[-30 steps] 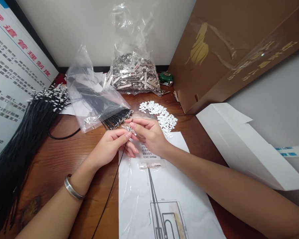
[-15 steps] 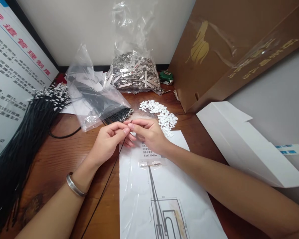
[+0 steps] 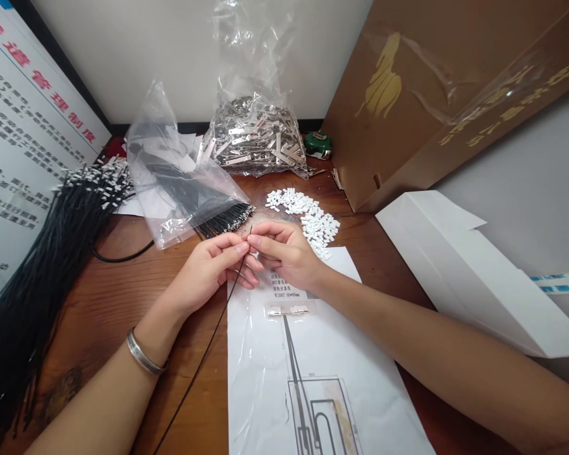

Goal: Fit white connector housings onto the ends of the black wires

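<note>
A thin black wire (image 3: 212, 341) runs from the bottom edge up to my two hands, which meet above the top of a printed drawing sheet (image 3: 256, 366). My left hand (image 3: 220, 262) pinches the wire near its upper end between thumb and forefinger. Right beside it, my right hand (image 3: 287, 253) has thumb and fingertips closed at the wire's tip; any small part between them is hidden. Just beyond the hands lie black wires with metal ends (image 3: 227, 218), sticking out of a clear plastic bag (image 3: 171, 183). A spread of small white connector housings (image 3: 317, 227) lies beyond my right hand.
A clear bag of flat metal strips (image 3: 256, 139) stands against the wall, beside a green tape measure (image 3: 317, 145). A brown box (image 3: 422, 82) and a white folded carton (image 3: 455, 272) take up the right side. A large black wire bundle (image 3: 33, 272) with white ends lies left.
Both hands stay together at the wire's end. My right fingertips have shifted slightly, and the view has moved a little.
</note>
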The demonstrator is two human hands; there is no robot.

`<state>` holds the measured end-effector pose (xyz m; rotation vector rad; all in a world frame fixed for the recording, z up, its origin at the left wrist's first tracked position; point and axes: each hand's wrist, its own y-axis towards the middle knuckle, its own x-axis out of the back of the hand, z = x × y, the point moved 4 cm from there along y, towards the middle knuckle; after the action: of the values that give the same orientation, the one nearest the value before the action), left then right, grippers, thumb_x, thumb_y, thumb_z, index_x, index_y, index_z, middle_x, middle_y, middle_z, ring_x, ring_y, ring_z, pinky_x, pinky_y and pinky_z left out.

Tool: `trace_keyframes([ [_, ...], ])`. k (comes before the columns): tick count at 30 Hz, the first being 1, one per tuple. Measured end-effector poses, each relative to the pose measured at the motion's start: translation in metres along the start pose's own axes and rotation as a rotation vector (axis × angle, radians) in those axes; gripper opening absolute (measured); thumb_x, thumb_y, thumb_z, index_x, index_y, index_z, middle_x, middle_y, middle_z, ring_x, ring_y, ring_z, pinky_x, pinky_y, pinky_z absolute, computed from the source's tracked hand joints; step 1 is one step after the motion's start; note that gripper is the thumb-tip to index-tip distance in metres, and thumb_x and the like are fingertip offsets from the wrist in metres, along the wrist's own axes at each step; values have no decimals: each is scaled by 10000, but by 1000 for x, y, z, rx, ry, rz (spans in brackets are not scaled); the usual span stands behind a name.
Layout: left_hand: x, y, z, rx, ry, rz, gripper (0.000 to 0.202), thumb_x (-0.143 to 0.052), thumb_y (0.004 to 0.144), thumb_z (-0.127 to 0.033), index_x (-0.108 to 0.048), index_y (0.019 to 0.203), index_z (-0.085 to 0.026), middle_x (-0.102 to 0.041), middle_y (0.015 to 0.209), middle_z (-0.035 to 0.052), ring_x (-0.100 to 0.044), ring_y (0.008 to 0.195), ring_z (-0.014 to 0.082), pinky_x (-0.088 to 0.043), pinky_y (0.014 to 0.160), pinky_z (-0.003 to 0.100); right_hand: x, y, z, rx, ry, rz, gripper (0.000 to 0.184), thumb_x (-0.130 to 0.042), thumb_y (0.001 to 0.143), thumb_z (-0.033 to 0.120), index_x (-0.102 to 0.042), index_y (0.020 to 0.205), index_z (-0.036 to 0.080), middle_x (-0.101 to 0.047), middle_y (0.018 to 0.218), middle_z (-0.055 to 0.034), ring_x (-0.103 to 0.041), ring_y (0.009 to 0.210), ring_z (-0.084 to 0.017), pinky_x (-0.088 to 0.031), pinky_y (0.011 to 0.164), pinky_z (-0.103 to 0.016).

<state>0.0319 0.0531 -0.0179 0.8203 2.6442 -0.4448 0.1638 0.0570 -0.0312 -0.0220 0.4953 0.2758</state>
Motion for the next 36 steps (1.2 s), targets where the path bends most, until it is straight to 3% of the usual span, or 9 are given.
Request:
trace_keyframes([
  [6, 1, 0, 0, 7, 28, -43, 352, -838, 749, -422, -669, 856, -132, -741, 741, 31, -698, 570, 139, -589, 532, 229, 0, 1, 2, -5, 24, -11, 344, -881, 654, 418, -663, 751, 170, -597, 543, 52, -389, 405, -29, -197, 383, -200],
  [15, 4, -3, 1, -11, 94, -128, 294, -857, 732, -358, -736, 898, -148, -762, 751, 29, -691, 551, 122, -563, 523, 198, 2, 1, 0, -47, 57, -103, 350, -875, 669, 388, -613, 764, 176, -520, 518, 90, -258, 368, -3, -145, 366, -204],
  [24, 7, 0, 4, -18, 117, -85, 330, -819, 772, -427, -733, 913, -142, -793, 830, 75, -702, 563, 137, -589, 601, 244, 1, 1, 0, -53, 32, -109, 398, -879, 657, 419, -598, 794, 173, -597, 560, 60, -282, 366, 0, -144, 361, -198],
  [36, 0, 0, 2, -24, 96, -46, 314, -808, 779, -405, -659, 746, -130, -778, 725, 66, -718, 584, 146, -592, 627, 233, 0, 1, 2, -26, -29, -89, 377, -882, 646, 429, -636, 770, 173, -517, 478, 88, -302, 366, -17, -160, 362, -211],
])
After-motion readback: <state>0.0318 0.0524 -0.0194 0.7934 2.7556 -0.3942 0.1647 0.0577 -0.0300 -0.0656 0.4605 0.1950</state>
